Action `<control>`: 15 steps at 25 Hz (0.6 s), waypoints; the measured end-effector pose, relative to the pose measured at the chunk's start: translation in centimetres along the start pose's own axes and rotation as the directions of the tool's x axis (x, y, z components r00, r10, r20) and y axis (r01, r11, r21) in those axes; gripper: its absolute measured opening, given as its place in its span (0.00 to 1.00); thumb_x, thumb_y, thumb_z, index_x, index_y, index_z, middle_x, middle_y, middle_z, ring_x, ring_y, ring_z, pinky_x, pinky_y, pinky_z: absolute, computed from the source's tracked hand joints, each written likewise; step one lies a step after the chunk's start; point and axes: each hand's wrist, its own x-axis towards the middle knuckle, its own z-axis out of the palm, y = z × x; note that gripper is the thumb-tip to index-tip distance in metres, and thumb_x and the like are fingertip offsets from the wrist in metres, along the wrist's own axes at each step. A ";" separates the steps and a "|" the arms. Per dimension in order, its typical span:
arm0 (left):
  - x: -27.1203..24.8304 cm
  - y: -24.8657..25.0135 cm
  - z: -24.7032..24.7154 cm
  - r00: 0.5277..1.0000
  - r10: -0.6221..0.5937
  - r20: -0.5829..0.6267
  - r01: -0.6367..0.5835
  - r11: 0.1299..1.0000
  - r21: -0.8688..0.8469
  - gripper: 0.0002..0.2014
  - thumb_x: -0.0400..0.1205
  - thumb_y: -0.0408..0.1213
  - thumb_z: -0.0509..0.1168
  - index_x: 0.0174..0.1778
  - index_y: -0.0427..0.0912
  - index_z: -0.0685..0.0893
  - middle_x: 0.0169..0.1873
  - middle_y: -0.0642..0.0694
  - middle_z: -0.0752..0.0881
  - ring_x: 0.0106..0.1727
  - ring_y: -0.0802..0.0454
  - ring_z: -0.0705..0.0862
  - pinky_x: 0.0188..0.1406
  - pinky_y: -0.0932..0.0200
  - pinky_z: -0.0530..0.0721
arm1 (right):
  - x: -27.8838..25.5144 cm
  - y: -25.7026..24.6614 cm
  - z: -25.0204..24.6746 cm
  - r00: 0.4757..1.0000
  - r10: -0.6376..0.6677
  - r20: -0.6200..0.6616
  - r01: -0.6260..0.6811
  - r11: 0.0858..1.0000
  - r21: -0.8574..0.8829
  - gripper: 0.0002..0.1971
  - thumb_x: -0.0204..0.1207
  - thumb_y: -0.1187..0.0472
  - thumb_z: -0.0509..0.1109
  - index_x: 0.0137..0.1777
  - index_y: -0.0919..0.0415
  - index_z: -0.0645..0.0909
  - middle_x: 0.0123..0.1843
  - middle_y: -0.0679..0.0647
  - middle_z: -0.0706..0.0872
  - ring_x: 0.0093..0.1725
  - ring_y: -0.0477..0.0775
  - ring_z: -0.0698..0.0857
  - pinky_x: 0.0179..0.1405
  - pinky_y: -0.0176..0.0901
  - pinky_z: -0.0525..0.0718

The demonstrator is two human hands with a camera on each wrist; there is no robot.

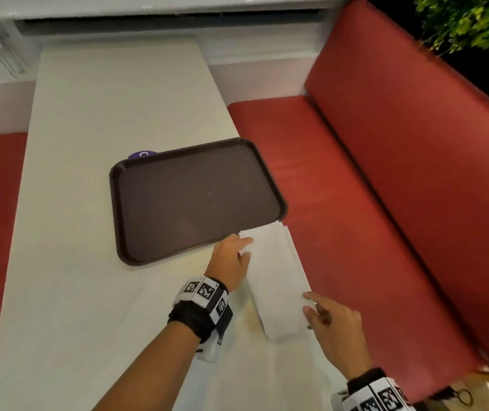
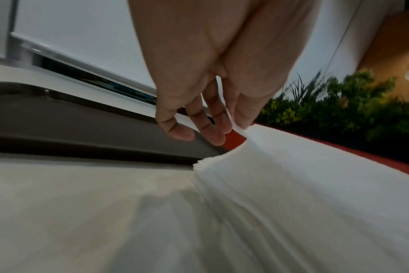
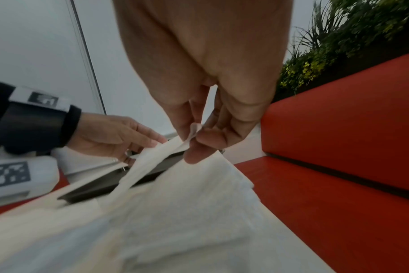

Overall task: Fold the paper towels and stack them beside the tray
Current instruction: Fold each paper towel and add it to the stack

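The right hand [image 3: 206,83] pinches a corner of the paper towel [image 3: 149,160]; left of its fingers [image 3: 236,120], the left hand [image 3: 105,136] holds the towel's other end.

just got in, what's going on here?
A person is handling long white paper towels lying in layers at the right edge of the white table, by the near right corner of the dark brown plastic tray. Their left hand pinches the far corner. The right hand pinches the near end, holding the top layer raised.
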 end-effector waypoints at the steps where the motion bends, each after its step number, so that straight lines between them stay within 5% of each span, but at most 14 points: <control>1: 1.0 -0.2 0.9 0.998 -0.008 0.064 0.003 0.997 0.077 0.17 0.81 0.35 0.63 0.67 0.42 0.80 0.56 0.42 0.82 0.51 0.44 0.82 0.59 0.48 0.80 | 0.6 0.5 0.2 1.000 -0.001 0.014 0.002 0.999 -0.041 0.14 0.75 0.66 0.73 0.59 0.53 0.87 0.23 0.41 0.76 0.28 0.43 0.84 0.33 0.24 0.80; 4: 2.5 -0.9 2.8 0.948 -0.150 0.280 0.050 0.942 0.332 0.24 0.83 0.43 0.60 0.76 0.50 0.68 0.70 0.45 0.71 0.68 0.43 0.75 0.68 0.40 0.72 | 2.0 1.6 1.2 0.994 -0.005 0.107 0.024 0.984 -0.174 0.19 0.77 0.66 0.69 0.68 0.53 0.82 0.26 0.41 0.72 0.27 0.41 0.77 0.33 0.23 0.73; 7: 3.0 -1.0 3.7 0.896 -0.259 0.359 0.093 0.903 0.420 0.27 0.83 0.46 0.58 0.78 0.60 0.60 0.66 0.44 0.67 0.66 0.44 0.74 0.67 0.41 0.69 | 2.7 2.3 1.4 0.964 0.116 0.239 -0.042 0.955 -0.293 0.24 0.80 0.57 0.64 0.75 0.39 0.71 0.29 0.44 0.72 0.30 0.46 0.74 0.45 0.41 0.82; 11: 1.5 -0.4 2.5 0.943 -0.210 0.258 0.106 0.924 0.368 0.25 0.83 0.49 0.57 0.77 0.63 0.62 0.59 0.46 0.68 0.60 0.47 0.75 0.62 0.46 0.72 | 1.7 0.0 -0.2 0.947 0.189 0.262 -0.065 0.906 -0.419 0.23 0.83 0.46 0.58 0.77 0.33 0.63 0.26 0.42 0.72 0.34 0.51 0.78 0.43 0.45 0.81; 15: -6.5 -2.3 -3.0 0.974 -0.216 0.072 0.208 0.973 0.102 0.18 0.80 0.51 0.64 0.67 0.62 0.76 0.50 0.50 0.74 0.46 0.54 0.78 0.53 0.60 0.79 | -0.5 -4.3 0.3 0.973 0.000 0.230 0.090 0.919 -0.383 0.24 0.80 0.45 0.63 0.76 0.40 0.69 0.25 0.43 0.74 0.28 0.44 0.75 0.38 0.41 0.81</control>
